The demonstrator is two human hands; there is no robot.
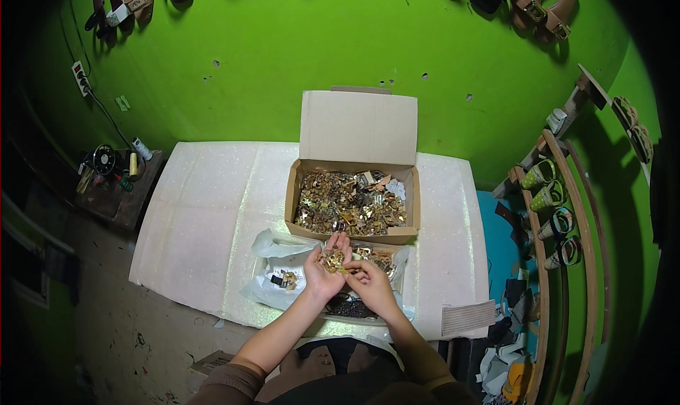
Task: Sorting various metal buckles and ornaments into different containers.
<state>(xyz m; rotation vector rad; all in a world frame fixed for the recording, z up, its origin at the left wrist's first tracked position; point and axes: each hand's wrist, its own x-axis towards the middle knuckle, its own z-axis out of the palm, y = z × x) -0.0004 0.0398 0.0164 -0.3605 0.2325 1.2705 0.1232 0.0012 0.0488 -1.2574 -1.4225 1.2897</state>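
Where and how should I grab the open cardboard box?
Likely grip the box by its left wall and right wall, one hand from each side: both look uncovered, while the lid stands behind and pale sheeting crowds the front.

I see held fittings: glossy gold-toned metal. Boxed fittings mostly metal, patchy shine. Box is matt cardboard. Wrap thin, crinkled; can't tell plastic from paper. Desk cover pale, sparkly, creased. Wall: smooth green paint, chipped. Rack: matt wood.
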